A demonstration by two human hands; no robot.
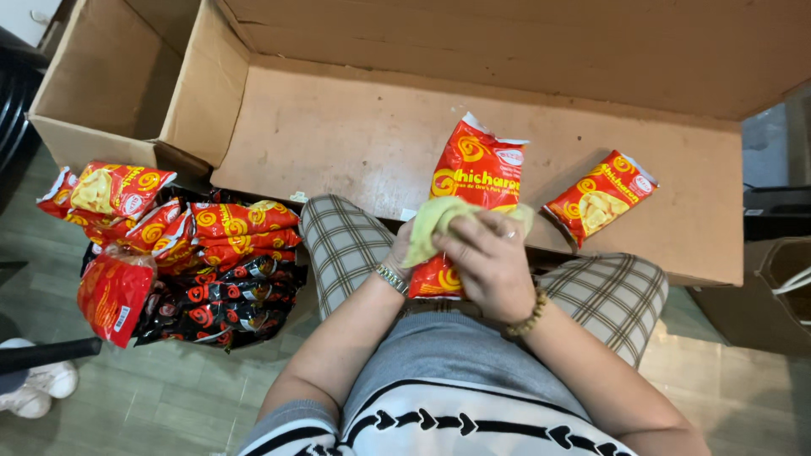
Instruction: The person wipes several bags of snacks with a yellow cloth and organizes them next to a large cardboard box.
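A red and yellow plastic snack packet (467, 190) is held upright over the lap, above the flattened brown cardboard box (338, 135). It is gripped at its lower part by the left hand (404, 253), whose fingers are curled shut around it. A pale green cloth (435, 218) is pressed against the packet by the right hand (490, 262), closed over it. A second red and yellow packet (600, 198) lies on the cardboard nearby, and a heap of red and black packets (186, 270) is piled at the left.

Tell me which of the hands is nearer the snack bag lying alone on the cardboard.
Right. The right hand sits just left of that bag; the left hand is farther left, behind it.
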